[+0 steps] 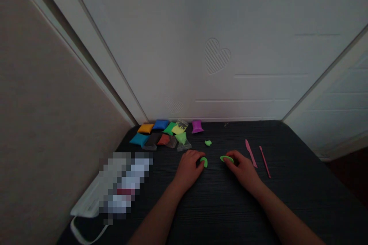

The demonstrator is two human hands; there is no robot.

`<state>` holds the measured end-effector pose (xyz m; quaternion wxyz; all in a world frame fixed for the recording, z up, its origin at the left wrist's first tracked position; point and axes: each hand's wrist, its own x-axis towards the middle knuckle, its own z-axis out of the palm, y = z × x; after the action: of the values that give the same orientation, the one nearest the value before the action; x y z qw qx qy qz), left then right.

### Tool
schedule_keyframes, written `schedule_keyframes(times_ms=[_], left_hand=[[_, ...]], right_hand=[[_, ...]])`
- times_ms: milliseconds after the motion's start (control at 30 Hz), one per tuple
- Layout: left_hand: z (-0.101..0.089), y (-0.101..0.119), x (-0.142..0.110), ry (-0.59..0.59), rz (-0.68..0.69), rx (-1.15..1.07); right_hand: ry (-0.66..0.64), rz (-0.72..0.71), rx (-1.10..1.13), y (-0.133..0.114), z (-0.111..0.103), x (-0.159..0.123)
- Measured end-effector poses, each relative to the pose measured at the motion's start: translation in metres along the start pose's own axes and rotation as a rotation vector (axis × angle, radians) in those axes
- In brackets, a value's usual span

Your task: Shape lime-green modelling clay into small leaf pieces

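My left hand (pixel 189 168) pinches a small curved piece of bright green clay (pixel 204 162) between thumb and fingers, just over the dark table. To its right, my right hand (pixel 241 166) grips a flat oval piece of green clay (pixel 226 159) by one end. The two pieces are apart. A smaller light green lump of clay (pixel 208 143) lies on the table beyond and between the hands. Right of my right hand lie a pink plastic knife (pixel 251 153) and a thin pink modelling stick (pixel 265 162).
Several clay packets sit at the back left, among them a blue packet (pixel 160 124), a teal packet (pixel 139 139) and a purple packet (pixel 197 126). A white strapped item (pixel 89 203), partly pixelated, lies at the left. A white panel (pixel 172 46) rises behind the table (pixel 218 214).
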<state>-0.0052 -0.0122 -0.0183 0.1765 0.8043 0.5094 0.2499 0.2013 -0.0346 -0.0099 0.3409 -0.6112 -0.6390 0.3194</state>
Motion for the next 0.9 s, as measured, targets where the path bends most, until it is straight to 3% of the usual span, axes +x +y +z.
schedule_keyframes(times_ms=[900], left_hand=[[0.0011,0.0015,-0.0011,-0.004,0.014,0.026]], right_hand=[[-0.060,-0.038,-0.034,-0.0002,-0.0007,-0.0013]])
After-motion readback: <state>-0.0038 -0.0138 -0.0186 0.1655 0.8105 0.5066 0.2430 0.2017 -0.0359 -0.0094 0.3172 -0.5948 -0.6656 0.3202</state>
